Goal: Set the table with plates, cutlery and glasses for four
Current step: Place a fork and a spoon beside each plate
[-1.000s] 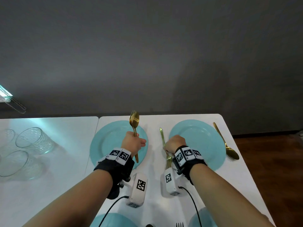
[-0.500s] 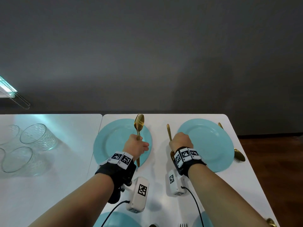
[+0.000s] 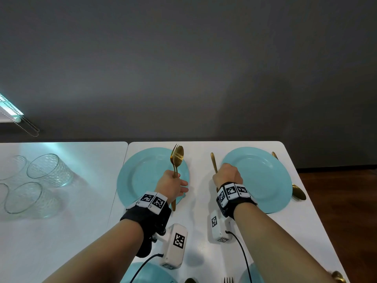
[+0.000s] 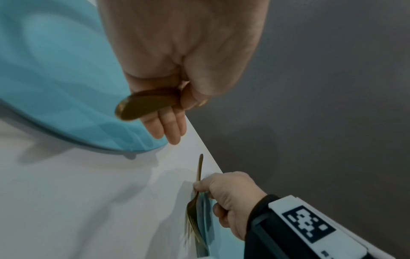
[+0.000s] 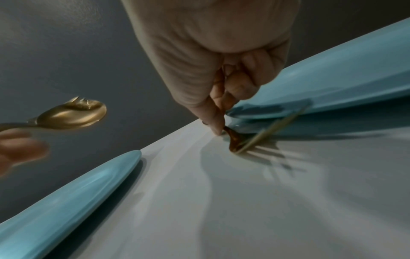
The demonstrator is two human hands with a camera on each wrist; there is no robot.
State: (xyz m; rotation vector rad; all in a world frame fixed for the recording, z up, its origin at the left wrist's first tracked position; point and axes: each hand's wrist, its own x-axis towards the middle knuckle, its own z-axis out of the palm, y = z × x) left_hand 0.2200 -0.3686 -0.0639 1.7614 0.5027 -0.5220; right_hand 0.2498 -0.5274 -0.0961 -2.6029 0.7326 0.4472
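Our left hand (image 3: 170,185) grips a gold metal spoon and fork bundle (image 3: 176,160); our right hand (image 3: 226,174) pinches a slim gold metal fork (image 4: 195,208).

Our left thumb and forefinger curl round the bundle's handles while the other fingers (image 4: 169,125) stretch straight, holding the glossy oval bowl and tines upright above the right rim of the far-left round turquoise plate (image 3: 140,176). Our right hand is curled tight on the fork's handle, its tines on the smooth white table (image 3: 204,217) just left of the far-right round turquoise plate (image 3: 263,180); the handle tip pokes out beyond the knuckles. Another gold metal spoon (image 3: 295,188) lies at that plate's right edge. Four clear, dimple-textured glass tumblers (image 3: 49,170) stand grouped on the adjoining white table (image 3: 67,221) to the left. Two more turquoise plates (image 3: 142,274) peek in at the near edge, with fork tines (image 3: 228,280) between them.
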